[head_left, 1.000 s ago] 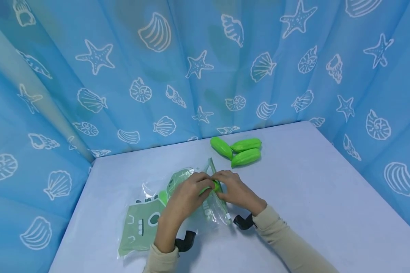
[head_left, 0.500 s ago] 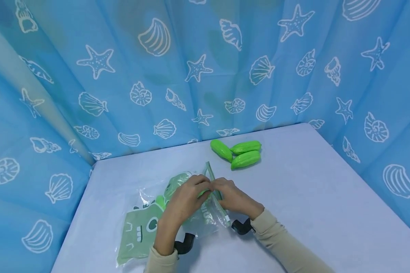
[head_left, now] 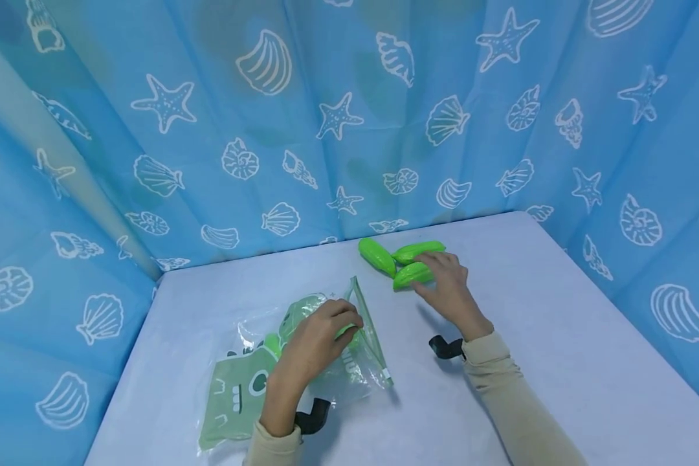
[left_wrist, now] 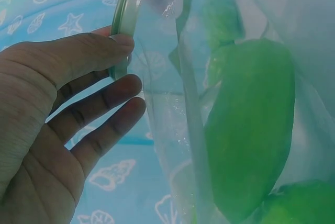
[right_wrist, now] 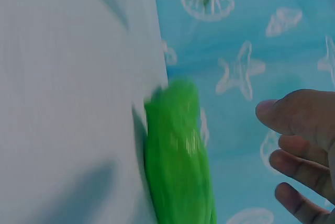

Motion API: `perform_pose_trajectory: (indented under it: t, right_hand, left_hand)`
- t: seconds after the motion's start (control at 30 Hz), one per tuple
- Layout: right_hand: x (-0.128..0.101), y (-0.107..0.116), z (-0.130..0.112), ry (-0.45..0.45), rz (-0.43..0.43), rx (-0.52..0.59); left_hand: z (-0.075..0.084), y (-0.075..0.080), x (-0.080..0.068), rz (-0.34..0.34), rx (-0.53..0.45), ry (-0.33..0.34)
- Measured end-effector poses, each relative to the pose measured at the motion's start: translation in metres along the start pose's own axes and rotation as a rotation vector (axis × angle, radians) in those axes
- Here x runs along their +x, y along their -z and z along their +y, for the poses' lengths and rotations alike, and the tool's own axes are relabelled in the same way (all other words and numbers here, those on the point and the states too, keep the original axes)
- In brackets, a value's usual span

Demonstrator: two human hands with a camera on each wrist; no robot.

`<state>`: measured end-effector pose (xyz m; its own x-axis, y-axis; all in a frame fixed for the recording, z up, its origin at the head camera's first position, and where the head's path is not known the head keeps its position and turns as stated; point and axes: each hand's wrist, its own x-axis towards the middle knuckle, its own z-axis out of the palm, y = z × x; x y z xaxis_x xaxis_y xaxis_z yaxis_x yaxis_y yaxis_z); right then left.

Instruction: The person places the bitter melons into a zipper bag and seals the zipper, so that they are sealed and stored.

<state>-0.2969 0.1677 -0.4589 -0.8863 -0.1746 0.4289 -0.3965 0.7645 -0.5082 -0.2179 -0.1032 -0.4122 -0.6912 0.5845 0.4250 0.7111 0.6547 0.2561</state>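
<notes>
A clear zip bag (head_left: 233, 395) with a green cartoon print lies on the table. My left hand (head_left: 320, 340) pinches its zip edge (left_wrist: 124, 30) between thumb and index finger, the other fingers loose. Green ridged, gourd-like pieces (left_wrist: 251, 130) show through the plastic in the left wrist view. Three more green gourd-like pieces lie in a group farther back: one at left (head_left: 377, 255), one behind (head_left: 413, 250) and one in front (head_left: 410, 276). Over the front one hovers my right hand (head_left: 450, 288), fingers apart and lightly bent. The right wrist view shows a gap between that hand (right_wrist: 309, 145) and the nearest piece (right_wrist: 180, 166).
The white-covered table (head_left: 547, 362) has its far edge close to a blue curtain (head_left: 349, 168) with shell and starfish prints. Black angled wrist mounts (head_left: 313, 416) sit below both wrists. The bag's mouth faces right, toward the table's middle.
My right hand has left the bag's mouth and moved right and back to the green pieces. The piece seen at the mouth earlier is now inside. My left hand stays on the bag.
</notes>
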Motion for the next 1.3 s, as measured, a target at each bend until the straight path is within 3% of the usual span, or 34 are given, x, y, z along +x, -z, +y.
perform_pose_trajectory:
  t: [0.2, 0.5, 0.67, 0.9, 1.1, 1.3]
  right_hand:
    - [0.007, 0.008, 0.027, -0.059, 0.028, -0.050]
    - [0.009, -0.005, 0.053, -0.127, -0.065, -0.085]
    - [0.012, -0.011, 0.063, -0.094, -0.072, -0.117]
    - [0.014, -0.015, 0.065, -0.063, -0.041, -0.136]
    - [0.009, -0.006, 0.064, -0.076, -0.077, -0.153]
    - [0.005, 0.007, 0.061, -0.065, -0.107, -0.070]
  left_hand:
    - [0.000, -0.002, 0.003, -0.004, 0.000, -0.003]
    - [-0.002, -0.004, 0.000, -0.028, 0.013, -0.013]
    - [-0.003, -0.002, 0.002, -0.019, 0.005, -0.024]
    - [-0.002, -0.001, 0.003, -0.004, -0.005, -0.012]
    - [-0.002, 0.000, 0.003, -0.014, -0.001, -0.001]
    - [-0.003, -0.001, 0.001, -0.014, 0.008, -0.002]
